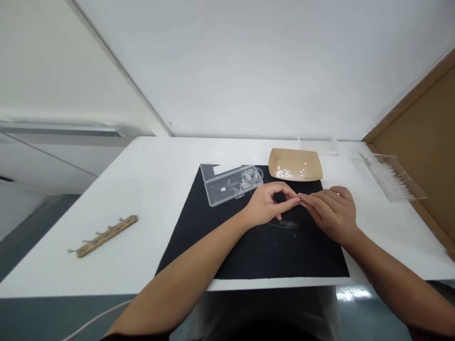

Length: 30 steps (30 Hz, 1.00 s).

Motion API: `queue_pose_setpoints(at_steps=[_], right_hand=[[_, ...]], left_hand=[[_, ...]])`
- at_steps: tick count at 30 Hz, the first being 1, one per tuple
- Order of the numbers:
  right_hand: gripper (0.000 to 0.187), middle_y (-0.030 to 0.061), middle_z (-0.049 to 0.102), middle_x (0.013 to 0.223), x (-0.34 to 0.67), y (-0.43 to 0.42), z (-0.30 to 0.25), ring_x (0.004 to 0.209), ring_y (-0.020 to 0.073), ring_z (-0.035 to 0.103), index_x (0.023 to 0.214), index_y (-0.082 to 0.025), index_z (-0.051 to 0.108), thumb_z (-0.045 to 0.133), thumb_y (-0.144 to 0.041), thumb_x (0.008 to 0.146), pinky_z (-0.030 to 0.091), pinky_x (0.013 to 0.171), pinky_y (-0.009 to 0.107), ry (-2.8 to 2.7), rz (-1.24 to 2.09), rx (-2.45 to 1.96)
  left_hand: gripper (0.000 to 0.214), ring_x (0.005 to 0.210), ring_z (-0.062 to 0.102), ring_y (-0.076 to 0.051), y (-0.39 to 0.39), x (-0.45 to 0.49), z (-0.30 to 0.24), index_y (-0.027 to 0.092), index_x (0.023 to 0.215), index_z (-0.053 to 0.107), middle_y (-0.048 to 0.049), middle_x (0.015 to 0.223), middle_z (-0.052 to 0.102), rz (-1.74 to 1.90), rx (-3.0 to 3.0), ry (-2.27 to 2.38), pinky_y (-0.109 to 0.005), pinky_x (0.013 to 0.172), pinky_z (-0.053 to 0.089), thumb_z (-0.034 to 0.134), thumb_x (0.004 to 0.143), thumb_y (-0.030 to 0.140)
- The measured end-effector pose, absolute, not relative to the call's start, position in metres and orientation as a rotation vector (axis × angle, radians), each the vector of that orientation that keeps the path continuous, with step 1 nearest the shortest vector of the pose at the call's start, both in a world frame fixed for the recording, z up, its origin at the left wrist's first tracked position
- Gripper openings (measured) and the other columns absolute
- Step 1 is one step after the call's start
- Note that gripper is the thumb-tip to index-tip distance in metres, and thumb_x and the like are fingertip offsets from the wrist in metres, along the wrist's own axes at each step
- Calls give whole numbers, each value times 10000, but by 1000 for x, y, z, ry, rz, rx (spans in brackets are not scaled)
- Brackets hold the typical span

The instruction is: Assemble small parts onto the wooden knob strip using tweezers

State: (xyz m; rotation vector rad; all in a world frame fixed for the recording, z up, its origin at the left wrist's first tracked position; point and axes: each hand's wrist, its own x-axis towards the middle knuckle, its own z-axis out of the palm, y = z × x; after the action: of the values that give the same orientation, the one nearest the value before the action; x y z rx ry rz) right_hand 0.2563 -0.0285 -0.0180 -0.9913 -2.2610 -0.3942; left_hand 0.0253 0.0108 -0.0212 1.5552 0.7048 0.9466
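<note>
Over the black mat, my left hand pinches thumb and forefinger together, its fingertips meeting those of my right hand. The right fingers are closed too. Whatever lies between the fingertips is too small to make out. Left of my left hand, an open clear plastic case holds several small transparent pieces and a white round dot. Behind the hands stands a brown paper tray with white bits scattered inside. A thin clear curved piece lies on the mat below my hands.
A wooden strip with metal hooks lies on the white table at left. Clear plastic holders with rows of pale pieces sit at the right, by a brown board. A white wall rises behind.
</note>
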Motion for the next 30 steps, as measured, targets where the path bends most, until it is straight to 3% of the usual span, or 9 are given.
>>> queue_pose_setpoints(at_steps=[5, 9, 18, 30], right_hand=[[44, 41, 767, 937, 252, -23, -19, 788, 192, 654, 1073, -229, 635, 615, -258, 1046, 407, 833, 388, -2367, -210, -981], [132, 41, 729, 880, 254, -20, -23, 750, 190, 623, 1002, -217, 616, 521, -260, 1083, 410, 814, 378, -2433, -74, -969], [161, 15, 721, 788, 257, -18, -31, 684, 167, 616, 935, -228, 620, 585, -305, 1072, 417, 777, 352, -2340, -40, -915], [187, 8, 742, 773, 249, -21, -33, 680, 161, 620, 911, -231, 626, 572, -290, 1080, 394, 754, 357, -2300, -7, -963]], left_hand=[[310, 670, 658, -98, 9, 25, -22, 125, 963, 771, -69, 945, 690, 948, 1655, 732, -130, 417, 534, 764, 914, 431], [245, 747, 669, -114, 9, 26, -23, 147, 964, 766, -75, 959, 699, 1018, 1817, 728, -142, 494, 531, 733, 949, 389], [131, 922, 681, -181, 7, 30, -28, 176, 1010, 758, -76, 933, 752, 1288, 2119, 657, -305, 790, 604, 685, 1002, 285], [86, 880, 689, -182, 8, 30, -30, 187, 953, 745, -68, 903, 773, 1368, 2165, 669, -359, 831, 627, 676, 968, 237]])
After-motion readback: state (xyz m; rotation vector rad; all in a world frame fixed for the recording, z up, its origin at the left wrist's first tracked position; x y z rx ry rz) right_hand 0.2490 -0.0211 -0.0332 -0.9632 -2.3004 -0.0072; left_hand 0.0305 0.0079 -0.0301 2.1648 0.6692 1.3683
